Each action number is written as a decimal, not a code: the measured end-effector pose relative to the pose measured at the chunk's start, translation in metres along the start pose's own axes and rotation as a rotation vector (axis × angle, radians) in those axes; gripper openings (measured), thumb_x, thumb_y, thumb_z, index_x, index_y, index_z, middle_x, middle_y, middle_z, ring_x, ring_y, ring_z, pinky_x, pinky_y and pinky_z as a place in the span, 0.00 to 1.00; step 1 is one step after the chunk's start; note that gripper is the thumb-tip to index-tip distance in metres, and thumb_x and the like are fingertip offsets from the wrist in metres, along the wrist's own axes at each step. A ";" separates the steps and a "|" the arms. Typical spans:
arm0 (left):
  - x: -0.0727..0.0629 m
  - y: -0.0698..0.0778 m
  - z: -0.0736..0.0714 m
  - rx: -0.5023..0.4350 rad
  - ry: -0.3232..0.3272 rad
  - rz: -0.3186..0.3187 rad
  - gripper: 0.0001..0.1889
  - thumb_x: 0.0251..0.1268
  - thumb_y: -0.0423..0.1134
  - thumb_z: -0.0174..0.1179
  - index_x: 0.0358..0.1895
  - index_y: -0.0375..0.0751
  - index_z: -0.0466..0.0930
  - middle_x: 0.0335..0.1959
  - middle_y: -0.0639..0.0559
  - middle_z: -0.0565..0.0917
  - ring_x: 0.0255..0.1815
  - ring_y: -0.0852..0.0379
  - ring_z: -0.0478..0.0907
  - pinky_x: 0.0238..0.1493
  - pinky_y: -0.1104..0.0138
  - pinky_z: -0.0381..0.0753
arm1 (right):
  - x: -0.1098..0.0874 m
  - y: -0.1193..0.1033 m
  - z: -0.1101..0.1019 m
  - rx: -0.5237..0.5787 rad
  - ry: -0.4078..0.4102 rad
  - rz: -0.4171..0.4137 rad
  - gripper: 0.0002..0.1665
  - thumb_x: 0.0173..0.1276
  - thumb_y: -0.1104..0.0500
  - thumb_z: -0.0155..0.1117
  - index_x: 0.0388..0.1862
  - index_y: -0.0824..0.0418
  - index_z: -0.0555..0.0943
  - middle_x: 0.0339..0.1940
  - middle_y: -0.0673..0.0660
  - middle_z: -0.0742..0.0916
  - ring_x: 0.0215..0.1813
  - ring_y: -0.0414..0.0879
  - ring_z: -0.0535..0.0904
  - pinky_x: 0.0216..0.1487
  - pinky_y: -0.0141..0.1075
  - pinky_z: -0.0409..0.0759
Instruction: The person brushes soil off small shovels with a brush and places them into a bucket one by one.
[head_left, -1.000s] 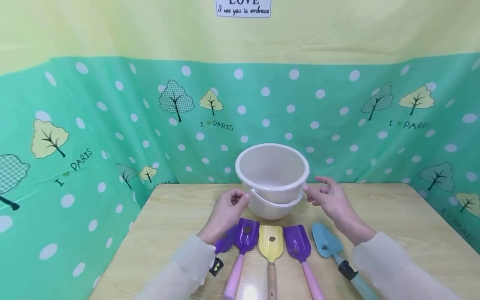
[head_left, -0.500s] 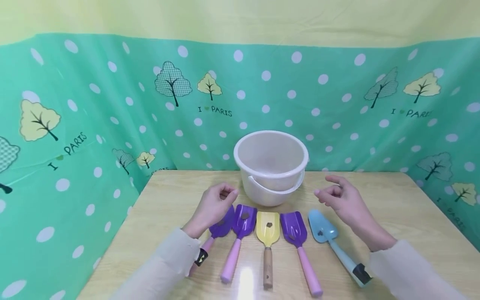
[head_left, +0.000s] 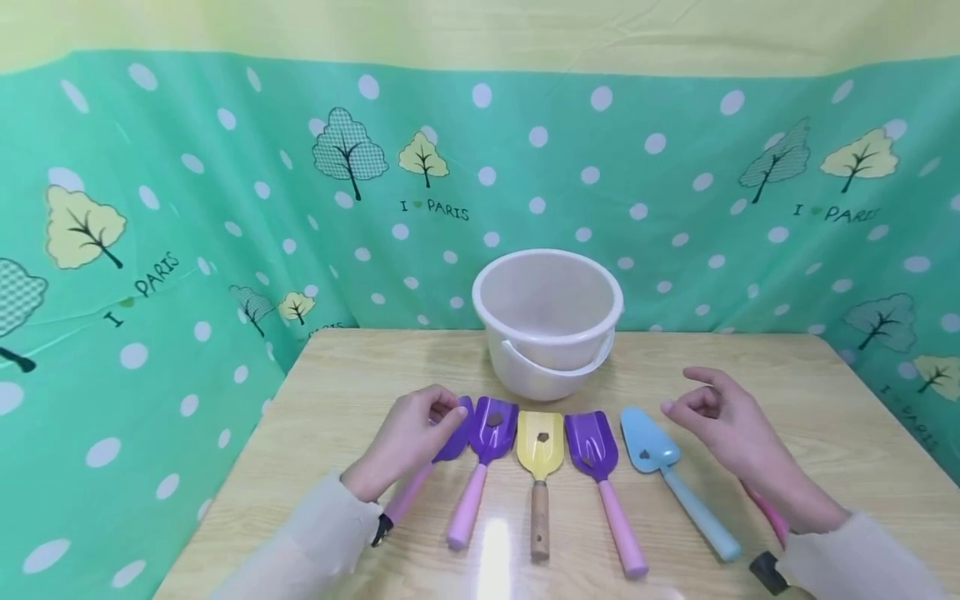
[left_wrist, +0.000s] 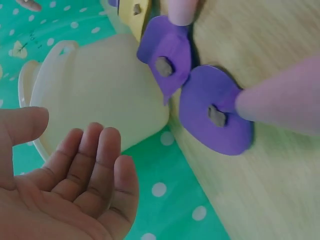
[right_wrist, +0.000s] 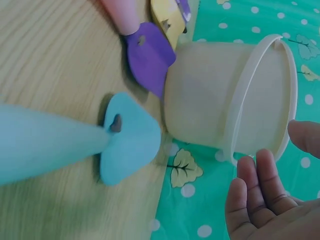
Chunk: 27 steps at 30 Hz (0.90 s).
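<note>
A white bucket point(head_left: 551, 367) stands upright at the back of the table, its handle hanging down in front. Before it lies a row of toy shovels: two purple ones with pink handles at left, one of them with its purple blade point(left_wrist: 215, 110) partly behind my left hand in the head view, then a yellow shovel point(head_left: 540, 454) with a wooden handle, another purple shovel point(head_left: 592, 446) and a light blue trowel point(head_left: 651, 442). Small brown lumps lie on the blades. My left hand point(head_left: 408, 437) hovers over the leftmost shovel, fingers loosely bent, holding nothing. Right of the trowel, my right hand point(head_left: 738, 429) is likewise relaxed and holds nothing.
A pink handle point(head_left: 768, 512) shows partly under my right forearm. Green dotted cloth point(head_left: 420, 283) printed with trees hangs behind the wooden table point(head_left: 360, 367) and along its sides.
Both hands have moved away from the bucket, the left one leftward and the right one rightward. The head view has tilted down, so the bucket appears higher. A pink handle has come into view.
</note>
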<state>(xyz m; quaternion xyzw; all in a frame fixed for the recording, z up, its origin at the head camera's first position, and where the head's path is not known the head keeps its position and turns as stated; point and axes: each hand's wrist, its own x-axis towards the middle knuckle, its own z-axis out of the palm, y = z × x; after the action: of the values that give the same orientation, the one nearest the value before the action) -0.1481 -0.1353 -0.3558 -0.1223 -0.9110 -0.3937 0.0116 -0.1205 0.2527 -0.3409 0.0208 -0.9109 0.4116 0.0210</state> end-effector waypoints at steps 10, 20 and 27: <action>-0.016 -0.012 -0.004 0.096 -0.026 -0.011 0.08 0.62 0.43 0.62 0.38 0.43 0.81 0.31 0.59 0.81 0.32 0.64 0.77 0.37 0.66 0.78 | -0.012 0.017 -0.009 -0.115 -0.006 0.001 0.47 0.66 0.42 0.61 0.69 0.73 0.57 0.40 0.56 0.85 0.44 0.50 0.79 0.35 0.30 0.77; -0.029 -0.020 -0.005 0.198 -0.026 -0.011 0.11 0.62 0.44 0.62 0.40 0.41 0.81 0.34 0.56 0.82 0.35 0.60 0.78 0.40 0.63 0.78 | -0.024 0.033 -0.017 -0.191 -0.032 0.017 0.47 0.66 0.43 0.62 0.68 0.74 0.58 0.40 0.56 0.85 0.43 0.51 0.79 0.36 0.33 0.75; -0.038 -0.026 -0.005 0.245 -0.033 -0.015 0.12 0.61 0.44 0.63 0.42 0.39 0.81 0.34 0.54 0.82 0.35 0.57 0.79 0.39 0.62 0.78 | -0.033 0.042 -0.017 -0.220 -0.025 0.031 0.45 0.67 0.41 0.59 0.66 0.74 0.61 0.43 0.61 0.85 0.45 0.57 0.80 0.41 0.47 0.79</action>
<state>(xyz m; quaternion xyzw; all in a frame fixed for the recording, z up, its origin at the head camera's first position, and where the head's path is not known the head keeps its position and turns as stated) -0.1181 -0.1640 -0.3757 -0.1194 -0.9533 -0.2774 0.0088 -0.0899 0.2938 -0.3635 0.0094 -0.9509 0.3093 0.0053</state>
